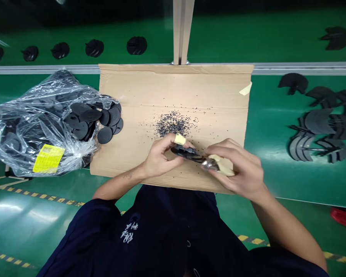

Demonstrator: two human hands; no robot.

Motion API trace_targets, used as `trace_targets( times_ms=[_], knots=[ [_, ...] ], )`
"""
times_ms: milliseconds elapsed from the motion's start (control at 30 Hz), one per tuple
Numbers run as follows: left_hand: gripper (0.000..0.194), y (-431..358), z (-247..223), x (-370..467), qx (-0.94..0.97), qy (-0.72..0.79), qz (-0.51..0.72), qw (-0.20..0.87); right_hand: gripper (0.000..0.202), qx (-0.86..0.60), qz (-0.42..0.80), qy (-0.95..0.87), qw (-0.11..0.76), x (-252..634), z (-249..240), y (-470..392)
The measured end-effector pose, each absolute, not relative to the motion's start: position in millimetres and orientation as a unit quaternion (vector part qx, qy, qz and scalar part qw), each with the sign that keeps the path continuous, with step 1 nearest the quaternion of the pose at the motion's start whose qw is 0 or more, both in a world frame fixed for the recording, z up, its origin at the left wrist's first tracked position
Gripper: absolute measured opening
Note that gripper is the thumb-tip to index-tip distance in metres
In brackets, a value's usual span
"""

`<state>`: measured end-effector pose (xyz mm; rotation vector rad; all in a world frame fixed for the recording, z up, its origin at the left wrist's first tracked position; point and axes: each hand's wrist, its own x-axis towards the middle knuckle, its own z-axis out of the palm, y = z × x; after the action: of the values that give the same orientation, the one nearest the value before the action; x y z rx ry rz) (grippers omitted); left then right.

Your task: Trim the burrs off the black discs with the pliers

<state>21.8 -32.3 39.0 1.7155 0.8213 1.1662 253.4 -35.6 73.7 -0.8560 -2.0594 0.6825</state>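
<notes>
My left hand (163, 157) grips a black plastic disc (186, 152) between thumb and fingers, tilted so its edge faces me. Pale yellow tape is wrapped round one finger of that hand. My right hand (239, 167) is closed on a small shiny metal tool (210, 164), with pale tape showing around it. The tool's metal end meets the right edge of the disc; its exact kind is hidden by my fingers. Both hands are above a cardboard sheet (127, 154). Just beyond them lies a scattered heap of tiny black bits (174, 123).
At left, a clear plastic bag (25, 111) with a yellow label spills black discs (105, 134) onto the cardboard. Stacked black discs (320, 123) lie on the green table at right. More stacks (137, 45) line the back behind a metal rail (291, 68). An upright post (183, 30) stands at centre.
</notes>
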Motion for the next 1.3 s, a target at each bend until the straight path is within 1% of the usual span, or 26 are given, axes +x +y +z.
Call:
trace_targets(
  times_ms=[100,133,167,233,300,400,467,567,667,867,1133,1200,1300],
  knots=[
    [0.028,-28.7,36.9,22.4,0.773,0.308,0.444,0.333,0.021,-0.31,0.15,-0.857,0.382,244.4,74.4,-39.5],
    [0.028,-27.6,36.6,22.1,0.792,0.3,0.436,0.303,0.021,-0.296,0.146,-0.866,0.376,243.6,76.6,-40.1],
    [0.027,-27.0,36.5,21.6,0.802,0.294,0.432,0.288,0.021,-0.284,0.166,-0.869,0.369,244.2,79.6,-40.1],
    [0.026,-27.4,37.0,20.7,0.8,0.29,0.435,0.295,0.023,-0.274,0.233,-0.861,0.359,249.7,86.0,-38.3],
    [0.025,-29.4,38.1,19.9,0.782,0.293,0.447,0.32,0.026,-0.305,0.24,-0.853,0.348,258.7,90.3,-34.7],
    [0.023,-32.4,40.6,19.5,0.754,0.304,0.47,0.344,0.023,-0.371,0.122,-0.873,0.291,270.3,89.7,-29.2],
    [0.025,-32.9,42.2,19.4,0.743,0.309,0.476,0.354,0.018,-0.376,0.06,-0.893,0.242,273.1,86.4,-27.6],
    [0.03,-31.8,43.6,19.4,0.741,0.306,0.482,0.354,0.016,-0.368,0.041,-0.904,0.212,271.9,81.9,-27.9],
    [0.035,-30.7,43.7,19.7,0.745,0.3,0.493,0.336,0.017,-0.377,0.046,-0.9,0.213,270.3,80.6,-28.2],
    [0.041,-31.0,43.2,19.8,0.756,0.294,0.494,0.313,0.014,-0.364,-0.001,-0.908,0.208,272.7,81.1,-26.8],
    [0.032,-32.5,46.6,18.8,0.775,0.277,0.486,0.293,0.013,-0.318,-0.101,-0.925,0.18,269.1,84.5,-27.3],
    [0.03,-33.3,46.2,19.3,0.779,0.274,0.48,0.296,0.015,-0.314,-0.073,-0.925,0.2,269.9,81.6,-27.2],
    [0.031,-32.9,45.3,19.4,0.789,0.278,0.472,0.279,0.014,-0.34,0.023,-0.909,0.238,275.6,72.5,-26.1]
  ],
)
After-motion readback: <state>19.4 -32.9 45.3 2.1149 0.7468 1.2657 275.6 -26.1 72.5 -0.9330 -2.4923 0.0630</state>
